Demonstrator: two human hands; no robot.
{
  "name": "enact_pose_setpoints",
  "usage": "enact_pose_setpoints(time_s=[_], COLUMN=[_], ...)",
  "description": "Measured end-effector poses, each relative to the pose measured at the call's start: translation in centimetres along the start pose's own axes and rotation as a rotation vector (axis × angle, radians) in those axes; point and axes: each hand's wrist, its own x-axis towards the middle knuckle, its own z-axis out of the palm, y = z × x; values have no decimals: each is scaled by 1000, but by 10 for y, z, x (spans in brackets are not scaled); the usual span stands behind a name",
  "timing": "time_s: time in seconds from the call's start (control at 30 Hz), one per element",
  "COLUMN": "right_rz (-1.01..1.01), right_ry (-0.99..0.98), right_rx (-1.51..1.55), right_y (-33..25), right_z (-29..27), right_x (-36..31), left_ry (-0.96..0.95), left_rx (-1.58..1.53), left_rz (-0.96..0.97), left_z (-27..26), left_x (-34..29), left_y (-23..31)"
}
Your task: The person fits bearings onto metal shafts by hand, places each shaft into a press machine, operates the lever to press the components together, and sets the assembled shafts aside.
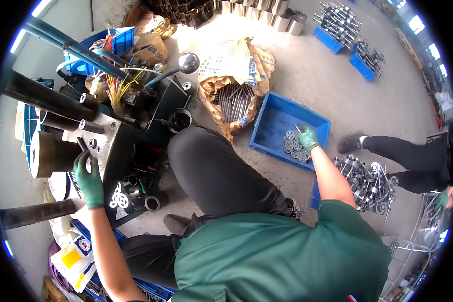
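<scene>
My left hand (89, 183), in a green glove, is at the steel plate (108, 136) of a machine on the left. Its curled fingertips close on the lower end of a short dark metal pin (81, 145), beside a large round cylinder (50, 155). My right hand (307, 139), also gloved in green, reaches into a blue bin (268, 137) on the floor. Its fingers pinch a thin shiny metal rod (298, 129); the rest of that rod is hidden. Several grey gear-like wheels (293, 143) lie just under this hand in the bin.
A torn paper sack (259, 65) holds many metal rods (234, 103). A ball-ended lever (189, 63) juts from the machine. Assembled metal parts (370, 183) are heaped at right, near another person's legs (407, 151). Blue crates (360, 65) of shafts stand farther off.
</scene>
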Motion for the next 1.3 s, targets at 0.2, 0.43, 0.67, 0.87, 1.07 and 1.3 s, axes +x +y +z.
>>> enact_pose_setpoints(time_s=[0.2, 0.43, 0.67, 0.87, 1.07, 1.3], right_rz=[-112, 4, -138, 45, -231, 53], right_ry=[-247, -216, -359, -303, -429, -288], right_rx=[-361, -320, -948, -762, -1038, -710], right_y=[10, -11, -57, -48, -40, -65], right_z=[6, 31, 79, 90, 94, 85], right_x=[15, 29, 54, 66, 62, 44], left_ry=[-162, -459, -647, -713, -785, -841], left_rx=[-393, -328, -209, -179, -149, -130], left_rz=[-78, 28, 57, -64, -105, -115], left_z=[-16, 40, 61, 67, 70, 75], left_x=[-99, -179, -195, -204, -207, -200], left_y=[79, 108, 79, 67, 61, 65])
